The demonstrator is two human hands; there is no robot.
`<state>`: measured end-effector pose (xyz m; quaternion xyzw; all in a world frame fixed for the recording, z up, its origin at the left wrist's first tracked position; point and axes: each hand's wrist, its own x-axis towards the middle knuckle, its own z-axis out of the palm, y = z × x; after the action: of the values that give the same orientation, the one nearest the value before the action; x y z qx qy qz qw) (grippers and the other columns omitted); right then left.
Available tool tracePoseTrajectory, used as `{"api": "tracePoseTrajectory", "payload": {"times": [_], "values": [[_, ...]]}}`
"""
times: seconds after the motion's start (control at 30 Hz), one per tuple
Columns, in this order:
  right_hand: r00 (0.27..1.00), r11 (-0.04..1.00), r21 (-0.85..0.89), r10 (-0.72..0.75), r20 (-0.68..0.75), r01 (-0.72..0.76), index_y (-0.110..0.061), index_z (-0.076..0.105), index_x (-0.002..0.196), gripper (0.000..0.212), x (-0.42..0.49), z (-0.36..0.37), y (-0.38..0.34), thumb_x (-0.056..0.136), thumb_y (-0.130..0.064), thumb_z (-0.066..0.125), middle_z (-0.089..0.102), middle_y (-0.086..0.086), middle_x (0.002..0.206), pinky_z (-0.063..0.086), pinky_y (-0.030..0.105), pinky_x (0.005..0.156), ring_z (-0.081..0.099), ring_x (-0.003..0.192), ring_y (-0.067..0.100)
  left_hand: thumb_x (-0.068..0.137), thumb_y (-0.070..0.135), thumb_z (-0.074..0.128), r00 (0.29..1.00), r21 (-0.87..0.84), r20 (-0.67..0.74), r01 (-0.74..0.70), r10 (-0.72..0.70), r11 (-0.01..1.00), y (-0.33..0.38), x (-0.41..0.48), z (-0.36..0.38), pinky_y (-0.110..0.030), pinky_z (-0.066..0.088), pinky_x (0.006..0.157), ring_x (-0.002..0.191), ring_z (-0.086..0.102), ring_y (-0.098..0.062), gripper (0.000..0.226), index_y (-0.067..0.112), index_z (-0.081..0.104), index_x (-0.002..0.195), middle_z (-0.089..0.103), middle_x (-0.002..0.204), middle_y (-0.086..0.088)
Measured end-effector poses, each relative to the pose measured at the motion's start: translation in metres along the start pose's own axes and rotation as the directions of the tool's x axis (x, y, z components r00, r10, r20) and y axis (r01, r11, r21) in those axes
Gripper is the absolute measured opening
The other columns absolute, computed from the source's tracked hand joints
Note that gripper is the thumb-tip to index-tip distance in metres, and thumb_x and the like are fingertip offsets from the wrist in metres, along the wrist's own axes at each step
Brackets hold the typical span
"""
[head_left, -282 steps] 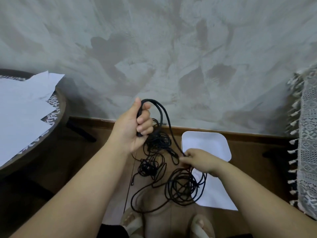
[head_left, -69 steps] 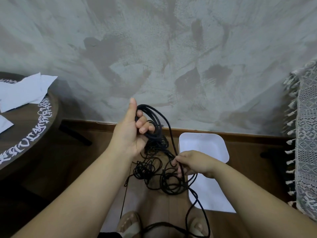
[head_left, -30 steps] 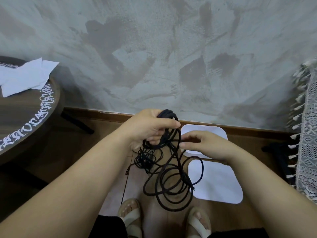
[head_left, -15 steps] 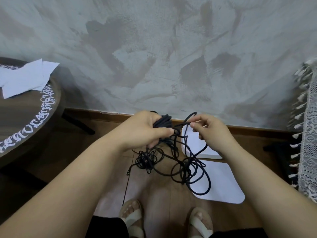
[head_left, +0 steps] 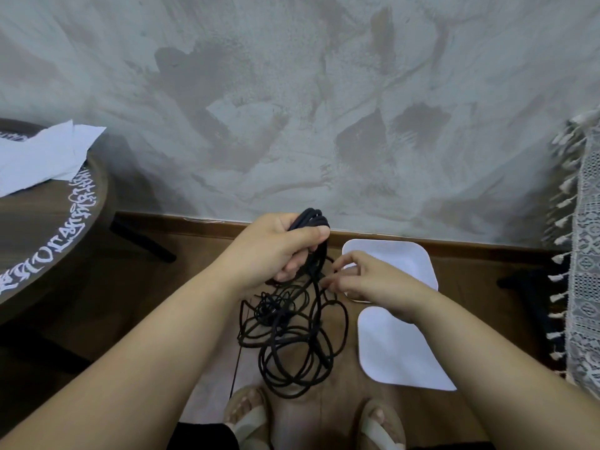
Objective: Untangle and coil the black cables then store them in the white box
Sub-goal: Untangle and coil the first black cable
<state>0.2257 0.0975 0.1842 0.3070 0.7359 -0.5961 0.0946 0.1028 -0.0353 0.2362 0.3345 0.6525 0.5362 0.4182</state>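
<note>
Left hand: the left hand [head_left: 276, 251] is clenched around a bundle of coiled thin black cables [head_left: 292, 332], held above the wooden floor [head_left: 181, 306].
Right hand: the right hand [head_left: 373, 280] pinches a strand just beside the bundle.
Cables: tangled loops hang between the hands.
Box: the white rounded plastic box [head_left: 409, 258] sits on the floor by the wall, its flat white lid [head_left: 399, 352] beside it.

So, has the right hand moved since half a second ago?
Yes. The right hand has dropped: it was level with the baseboard, and now sits lower, over the white box.
</note>
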Motion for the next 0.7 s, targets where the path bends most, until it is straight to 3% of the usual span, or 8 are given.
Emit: {"api": "tracePoseTrajectory", "payload": {"times": [0.1,0.2,0.27,0.33,0.43,0.6,0.7], "values": [[0.99,0.992,-0.122,0.002,0.142,0.015,-0.021,0.055,0.107,0.031,-0.001,0.009,0.003,0.082,-0.028,0.071,0.071,-0.004,0.101,0.044,0.015,0.08,0.062,0.093,0.003,0.094,0.018,0.053,0.999,-0.067,-0.044,-0.018,0.015,0.998,0.002,0.001,-0.007,-0.018,0.022,0.035,0.029,0.024,-0.009,0.028,0.011,0.045,0.068,0.033,0.037,0.002],[0.985,0.958,-0.247,-0.117,0.13,0.146,-0.019,0.064,0.098,0.009,0.001,0.015,0.0,0.091,-0.024,0.062,0.068,-0.002,0.089,0.044,0.009,0.074,0.061,0.081,0.003,0.094,0.017,0.052,0.996,-0.041,-0.084,-0.027,0.024,0.999,0.003,0.0,-0.014,-0.018,0.021,0.035,0.029,0.024,-0.008,0.028,0.01,0.045,0.068,0.033,0.037,0.002],[0.978,0.883,-0.422,-0.176,0.111,0.207,-0.028,0.059,0.087,0.01,0.0,0.011,-0.006,0.095,-0.026,0.054,0.06,-0.011,0.076,0.041,0.006,0.064,0.056,0.07,-0.002,0.094,0.02,0.055,0.989,0.076,-0.149,-0.01,0.021,0.997,0.003,-0.002,-0.021,-0.02,0.022,0.037,0.031,0.027,-0.008,0.029,0.012,0.047,0.067,0.034,0.04,0.003],[0.97,0.743,-0.624,-0.204,0.136,0.244,-0.035,0.053,0.084,0.016,-0.002,0.005,-0.009,0.097,-0.027,0.049,0.053,-0.017,0.075,0.037,0.009,0.061,0.049,0.07,-0.003,0.091,0.027,0.059,0.974,0.263,-0.223,0.024,0.036,0.964,0.0,-0.003,-0.031,-0.021,0.026,0.042,0.036,0.03,-0.008,0.031,0.014,0.048,0.065,0.037,0.045,0.003],[0.96,0.614,-0.743,-0.232,0.154,0.267,-0.027,0.063,0.105,0.015,-0.004,-0.006,-0.011,0.097,-0.024,0.05,0.051,-0.015,0.087,0.035,0.017,0.067,0.046,0.081,0.004,0.088,0.034,0.063,0.958,0.507,-0.271,0.055,0.098,0.86,-0.003,-0.003,-0.043,-0.027,0.028,0.052,0.044,0.034,-0.01,0.035,0.005,0.051,0.072,0.04,0.054,-0.001],[0.911,0.371,-0.896,-0.405,0.081,0.244,-0.036,0.064,0.118,0.026,-0.009,-0.015,-0.019,0.094,-0.032,0.054,0.037,-0.009,0.095,0.029,0.021,0.065,0.041,0.091,0.009,0.089,0.033,0.062,0.976,0.687,-0.165,0.01,0.142,0.726,-0.002,-0.002,-0.038,-0.023,0.028,0.05,0.051,0.042,-0.01,0.03,0.004,0.058,0.081,0.047,0.058,0.002],[0.893,0.359,-0.899,-0.444,0.07,0.25,-0.044,0.062,0.116,0.025,-0.012,-0.011,-0.026,0.095,-0.037,0.051,0.046,-0.008,0.094,0.034,0.028,0.067,0.052,0.098,0.014,0.089,0.035,0.06,0.996,0.804,-0.009,-0.046,0.089,0.593,-0.007,0.0,-0.02,-0.023,0.03,0.052,0.059,0.044,-0.01,0.023,0.013,0.059,0.083,0.047,0.062,0.008]]}}
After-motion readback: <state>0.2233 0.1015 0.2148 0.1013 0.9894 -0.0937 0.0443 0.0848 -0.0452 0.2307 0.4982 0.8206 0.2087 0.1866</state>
